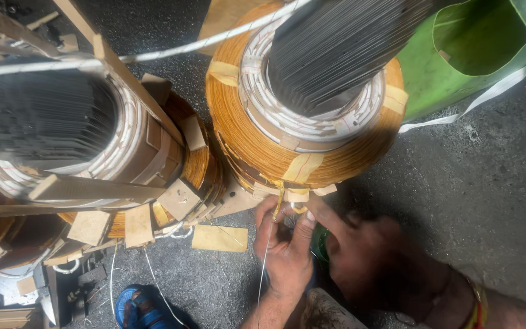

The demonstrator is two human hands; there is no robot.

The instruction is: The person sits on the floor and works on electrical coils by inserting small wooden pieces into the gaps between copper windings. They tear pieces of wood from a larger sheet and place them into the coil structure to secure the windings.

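Seen from above, a large coil wound with amber paper [263, 146] stands around a dark laminated steel core [336, 49]. At its lower edge my left hand [284, 247] pinches a thin wire [263, 268] that runs down from the winding. My right hand [366, 256], blurred, reaches a finger up to the same spot under the coil's rim, beside yellow paper tabs [299, 195]. Something small and green shows between the two hands; what it is cannot be told.
A second coil [171, 146] on its own core [38, 122] stands at the left, with wooden strips and cardboard spacers. A green sack [476, 49] lies top right, a white tape [171, 52] crosses above, a blue sandal [138, 304] sits below, and a yellow paper piece [219, 237] rests on the grey floor.
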